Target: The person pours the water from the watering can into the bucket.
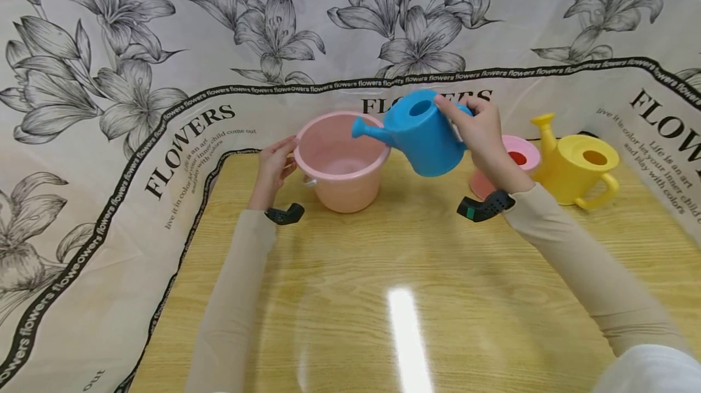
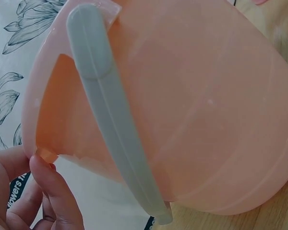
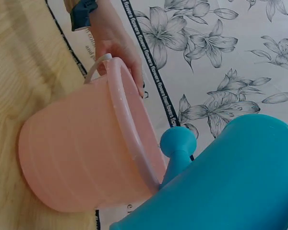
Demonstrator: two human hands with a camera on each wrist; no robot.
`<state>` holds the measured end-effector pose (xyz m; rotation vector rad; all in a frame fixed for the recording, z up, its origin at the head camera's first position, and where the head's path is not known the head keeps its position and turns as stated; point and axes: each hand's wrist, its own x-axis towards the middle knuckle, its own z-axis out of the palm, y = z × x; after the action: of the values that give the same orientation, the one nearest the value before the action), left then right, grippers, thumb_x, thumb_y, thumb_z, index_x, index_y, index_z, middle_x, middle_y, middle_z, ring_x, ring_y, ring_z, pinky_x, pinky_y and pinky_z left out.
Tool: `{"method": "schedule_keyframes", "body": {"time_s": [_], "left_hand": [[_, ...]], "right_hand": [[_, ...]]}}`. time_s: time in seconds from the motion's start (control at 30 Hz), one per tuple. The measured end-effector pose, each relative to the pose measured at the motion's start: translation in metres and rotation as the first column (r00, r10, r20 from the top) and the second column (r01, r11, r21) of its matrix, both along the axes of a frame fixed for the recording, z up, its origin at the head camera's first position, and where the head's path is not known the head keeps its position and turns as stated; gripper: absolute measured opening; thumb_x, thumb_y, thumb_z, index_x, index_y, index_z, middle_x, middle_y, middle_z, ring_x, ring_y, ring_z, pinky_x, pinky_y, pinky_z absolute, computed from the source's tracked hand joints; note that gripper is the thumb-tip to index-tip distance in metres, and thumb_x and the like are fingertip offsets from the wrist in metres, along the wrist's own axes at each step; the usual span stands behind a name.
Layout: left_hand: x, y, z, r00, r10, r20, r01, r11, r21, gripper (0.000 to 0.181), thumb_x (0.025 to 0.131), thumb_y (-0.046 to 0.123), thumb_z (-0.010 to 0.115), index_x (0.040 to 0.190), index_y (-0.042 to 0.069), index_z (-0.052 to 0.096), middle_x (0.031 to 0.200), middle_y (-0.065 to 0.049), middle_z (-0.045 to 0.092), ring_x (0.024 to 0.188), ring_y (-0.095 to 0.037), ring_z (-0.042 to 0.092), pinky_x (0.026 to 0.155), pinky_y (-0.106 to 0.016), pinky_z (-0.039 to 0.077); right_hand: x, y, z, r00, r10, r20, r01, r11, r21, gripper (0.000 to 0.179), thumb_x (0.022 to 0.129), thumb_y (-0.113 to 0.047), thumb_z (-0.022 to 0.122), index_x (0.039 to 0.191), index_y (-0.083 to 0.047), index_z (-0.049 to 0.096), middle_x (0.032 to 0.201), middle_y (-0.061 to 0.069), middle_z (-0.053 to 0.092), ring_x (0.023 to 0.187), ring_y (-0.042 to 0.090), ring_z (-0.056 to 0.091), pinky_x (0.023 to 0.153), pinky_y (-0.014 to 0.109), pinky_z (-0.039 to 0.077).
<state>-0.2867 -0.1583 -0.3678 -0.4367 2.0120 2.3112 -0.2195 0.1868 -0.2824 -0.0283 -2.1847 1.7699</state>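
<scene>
A pink bucket (image 1: 347,190) stands upright at the back of the table. My left hand (image 1: 272,165) pinches its rim on the left side between thumb and fingers. In the left wrist view, the pale bail handle (image 2: 117,129) hangs down along the bucket's wall (image 2: 216,110). Held up in the air by my right hand (image 1: 483,131) is a blue watering can (image 1: 429,143), gripped at its handle. It leans left, and its spout head (image 3: 178,140) reaches over the bucket's right rim. No water shows coming from the spout. The right hand lies outside the right wrist view.
Right of the blue can, a pink watering can (image 1: 482,186) with a red opening is partly hidden by the right hand and wrist. Next to it stands a yellow watering can (image 1: 572,168). A flower-printed cloth (image 1: 306,64) rises behind the wooden table (image 1: 339,295).
</scene>
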Motion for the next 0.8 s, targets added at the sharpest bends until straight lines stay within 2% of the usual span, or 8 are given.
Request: {"method": "schedule_keyframes", "body": {"time_s": [0.2, 0.43, 0.6, 0.7, 0.8], "left_hand": [[0.0, 0.0, -0.002, 1.0, -0.004, -0.009, 0.004, 1.0, 0.006, 0.037, 0.093, 0.024, 0.064, 0.127, 0.009, 0.063, 0.104, -0.003, 0.062, 0.061, -0.003, 0.057, 0.053, -0.012, 0.047], [0.001, 0.001, -0.002, 1.0, -0.001, 0.019, 0.002, 1.0, -0.017, 0.037, 0.093, 0.028, 0.064, 0.127, 0.013, 0.063, 0.109, -0.001, 0.061, 0.068, -0.005, 0.055, 0.059, -0.014, 0.048], [0.002, 0.003, -0.003, 1.0, 0.007, 0.024, -0.007, 1.0, -0.022, 0.036, 0.093, 0.027, 0.064, 0.126, 0.013, 0.064, 0.11, -0.001, 0.061, 0.07, -0.006, 0.056, 0.062, -0.015, 0.049], [0.002, 0.002, -0.003, 1.0, 0.012, 0.019, -0.012, 1.0, -0.014, 0.037, 0.092, 0.028, 0.065, 0.126, 0.013, 0.064, 0.107, 0.0, 0.062, 0.071, -0.005, 0.058, 0.062, -0.014, 0.049], [0.002, 0.001, -0.004, 1.0, 0.014, 0.007, -0.014, 1.0, 0.013, 0.038, 0.092, 0.028, 0.066, 0.127, 0.013, 0.063, 0.104, 0.0, 0.063, 0.069, -0.004, 0.058, 0.06, -0.013, 0.049]], "right_hand": [[0.008, 0.007, -0.022, 0.999, 0.017, 0.041, -0.01, 0.987, -0.159, 0.042, 0.091, -0.041, 0.064, 0.06, -0.019, 0.045, 0.065, -0.007, 0.038, 0.078, 0.014, 0.037, 0.077, 0.033, 0.025], [0.017, 0.015, -0.052, 0.999, 0.015, 0.041, 0.001, 0.931, -0.366, 0.036, 0.096, -0.035, 0.058, 0.068, -0.014, 0.049, 0.073, -0.002, 0.038, 0.082, 0.015, 0.036, 0.081, 0.034, 0.019], [0.023, 0.021, -0.073, 0.994, -0.061, 0.094, 0.093, 0.916, -0.391, 0.035, 0.096, -0.039, 0.055, 0.073, -0.015, 0.05, 0.077, 0.0, 0.037, 0.082, 0.014, 0.037, 0.074, 0.033, 0.022], [0.025, 0.022, -0.086, 0.989, -0.124, 0.079, 0.146, 0.907, -0.395, 0.037, 0.096, -0.036, 0.057, 0.07, -0.01, 0.047, 0.074, 0.001, 0.04, 0.079, 0.014, 0.038, 0.073, 0.029, 0.026], [0.023, 0.023, -0.101, 0.988, -0.153, 0.038, 0.154, 0.895, -0.418, 0.038, 0.095, -0.029, 0.061, 0.066, -0.009, 0.046, 0.067, -0.001, 0.042, 0.071, 0.015, 0.039, 0.069, 0.024, 0.03]]}}
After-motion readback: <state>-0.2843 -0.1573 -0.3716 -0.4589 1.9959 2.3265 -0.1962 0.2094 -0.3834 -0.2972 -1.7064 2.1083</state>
